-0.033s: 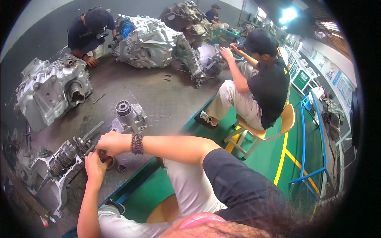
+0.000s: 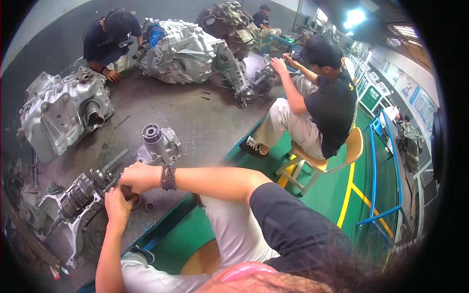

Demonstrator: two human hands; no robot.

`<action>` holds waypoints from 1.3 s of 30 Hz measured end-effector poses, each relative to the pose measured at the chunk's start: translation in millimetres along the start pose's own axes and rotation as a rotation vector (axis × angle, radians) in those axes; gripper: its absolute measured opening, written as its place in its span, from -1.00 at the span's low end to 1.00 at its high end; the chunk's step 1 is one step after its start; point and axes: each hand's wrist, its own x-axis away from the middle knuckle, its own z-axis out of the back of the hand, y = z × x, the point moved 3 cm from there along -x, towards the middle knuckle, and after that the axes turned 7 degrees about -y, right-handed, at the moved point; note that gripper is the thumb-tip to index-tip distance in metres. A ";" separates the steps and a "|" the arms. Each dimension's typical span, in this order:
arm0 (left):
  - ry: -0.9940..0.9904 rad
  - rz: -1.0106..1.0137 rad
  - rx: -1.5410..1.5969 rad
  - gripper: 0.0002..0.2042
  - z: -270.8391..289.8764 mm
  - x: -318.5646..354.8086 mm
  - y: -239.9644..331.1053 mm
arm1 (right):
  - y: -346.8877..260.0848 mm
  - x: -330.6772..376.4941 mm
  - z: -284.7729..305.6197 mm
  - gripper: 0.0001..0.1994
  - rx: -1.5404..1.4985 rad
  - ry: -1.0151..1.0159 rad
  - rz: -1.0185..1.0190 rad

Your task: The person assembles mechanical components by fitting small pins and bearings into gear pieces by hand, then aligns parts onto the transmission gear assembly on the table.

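Both my hands are closed together round a dark, rusty-looking part [image 2: 129,193], mostly hidden by the fingers, so its kind is unclear. My left hand [image 2: 117,204] grips it from the near left. From above, my right hand [image 2: 140,177] wraps over it, a beaded bracelet [image 2: 168,177] on the wrist. Just left of them, a gear shaft assembly [image 2: 74,201] lies in an open silver gearbox housing [image 2: 75,233]. Beyond my right hand stands a silver housing with a toothed round top [image 2: 159,144]. A small metal ring [image 2: 149,207] lies on the bench close by.
A large silver gearbox casing [image 2: 63,112] stands at the left of the steel bench [image 2: 195,127], another transmission [image 2: 181,53] at the back. A thin rod [image 2: 122,121] lies between. One person [image 2: 110,39] leans in across the bench; another [image 2: 325,93] sits at the right.
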 end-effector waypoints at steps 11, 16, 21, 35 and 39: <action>-0.057 -0.027 0.128 -0.60 12.4 -4.5 2.2 | -0.2 6.3 16.4 -0.77 -0.099 -0.003 -0.061; -0.088 -0.007 0.335 -0.69 42.7 1.8 0.7 | -0.2 6.8 36.7 -0.72 -0.404 0.163 -0.063; -0.070 0.011 0.302 -0.80 52.9 8.9 11.0 | 5.2 7.3 43.7 -0.67 -0.593 0.351 -0.130; -0.152 0.002 0.945 -0.62 65.6 12.1 3.7 | 14.2 -3.0 43.1 -0.78 -1.224 0.394 -0.112; 0.044 0.006 0.902 -0.60 70.2 12.6 -9.1 | 14.3 2.1 37.4 -0.77 -1.141 0.287 -0.214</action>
